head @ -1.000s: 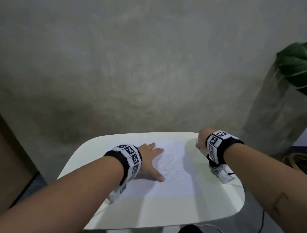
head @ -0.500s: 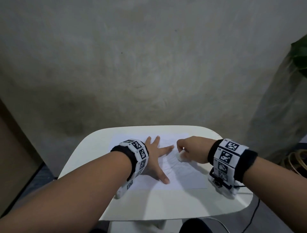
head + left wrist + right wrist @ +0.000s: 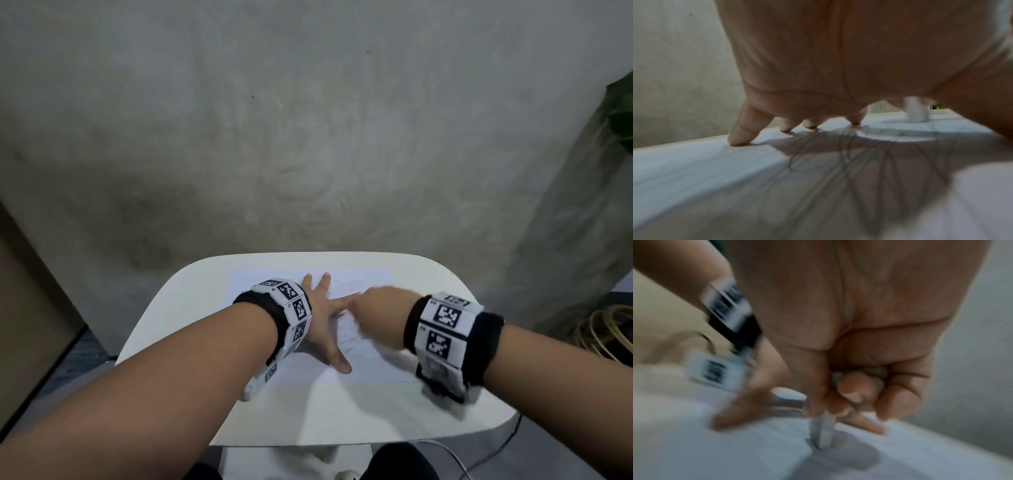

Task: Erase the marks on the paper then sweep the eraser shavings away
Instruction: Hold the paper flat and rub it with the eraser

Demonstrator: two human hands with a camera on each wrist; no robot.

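Note:
A white sheet of paper (image 3: 373, 368) with thin pencil scribbles (image 3: 859, 162) lies on the small white table (image 3: 342, 418). My left hand (image 3: 323, 318) lies flat on the paper with fingers spread, fingertips (image 3: 737, 139) pressing it down. My right hand (image 3: 373, 315) is blurred beside the left index finger, over the scribbles. In the right wrist view its thumb and fingers (image 3: 851, 394) pinch a white eraser (image 3: 823, 431), whose lower end touches the paper. The eraser (image 3: 915, 110) also shows past the left palm, standing on the sheet.
The table stands against a grey plaster wall (image 3: 308, 137). A green plant leaf (image 3: 620, 113) shows at the right edge, with coiled cane or cord (image 3: 603, 332) on the floor below it. A brown panel (image 3: 30, 301) stands at the left.
My right hand came in from the table's right edge to the middle of the paper with the eraser and now sits against the left index finger. The left hand stays flat on the sheet.

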